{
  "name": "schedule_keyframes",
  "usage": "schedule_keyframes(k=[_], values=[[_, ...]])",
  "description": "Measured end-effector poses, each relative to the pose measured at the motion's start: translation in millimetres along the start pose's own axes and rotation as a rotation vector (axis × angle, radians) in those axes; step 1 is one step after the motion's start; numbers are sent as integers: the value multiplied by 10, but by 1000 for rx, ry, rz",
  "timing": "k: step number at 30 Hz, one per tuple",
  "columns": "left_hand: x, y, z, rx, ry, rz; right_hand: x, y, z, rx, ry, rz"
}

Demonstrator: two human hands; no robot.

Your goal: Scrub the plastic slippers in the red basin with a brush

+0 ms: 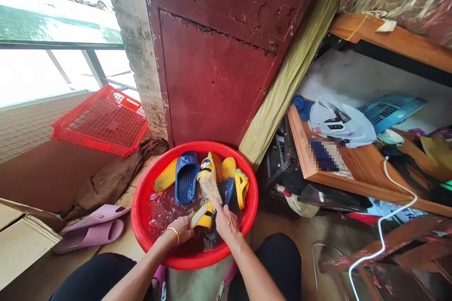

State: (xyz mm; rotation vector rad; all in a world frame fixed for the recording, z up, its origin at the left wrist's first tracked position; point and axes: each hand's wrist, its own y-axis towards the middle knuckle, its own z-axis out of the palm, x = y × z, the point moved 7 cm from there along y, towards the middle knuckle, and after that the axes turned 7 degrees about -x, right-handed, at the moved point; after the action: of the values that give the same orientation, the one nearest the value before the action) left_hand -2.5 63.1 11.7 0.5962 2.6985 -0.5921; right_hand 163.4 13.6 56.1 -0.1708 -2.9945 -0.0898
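At the far left a box point(26, 249) stood open, with a red crate point(106, 122) leaning above a crumpled brown cloth point(106, 186). Two purple slippers point(92, 228) lay on the floor just beside the red basin point(139, 216), and the left knee point(95, 280) rose near them. In the basin's dark water a yellow sole point(165, 175) was next to a blue slipper point(185, 181). The left hand point(181, 229), a bangle at its wrist, was closed on a yellow slipper point(205, 220) in the basin's near half. The right hand point(228, 223) was bunched close against that slipper's right side; whether it gripped anything, I could not tell. A red door point(215, 70) blocked the space behind the basin, while another yellow slipper point(242, 188) rested near the right rim. The right knee point(280, 263) hemmed in the near side, and a greenish curtain point(293, 73) slanted down behind. Farther right, a wooden shelf point(300, 150) bore a white helmet point(341, 122) and a blue fan point(393, 110), and a white cable point(381, 230) hung down in front.
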Motion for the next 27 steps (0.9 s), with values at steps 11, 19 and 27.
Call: schedule_keyframes(k=[11,19,27], values=[[-117,67,-110,-144,-22,-4,288,-24,-80,2,18,-126],[-104,106,-49,-129,-82,-53,372,-39,-105,30,35,-91],[-181,-122,-374,-226,-39,-14,-13,-131,-362,-97,220,65]])
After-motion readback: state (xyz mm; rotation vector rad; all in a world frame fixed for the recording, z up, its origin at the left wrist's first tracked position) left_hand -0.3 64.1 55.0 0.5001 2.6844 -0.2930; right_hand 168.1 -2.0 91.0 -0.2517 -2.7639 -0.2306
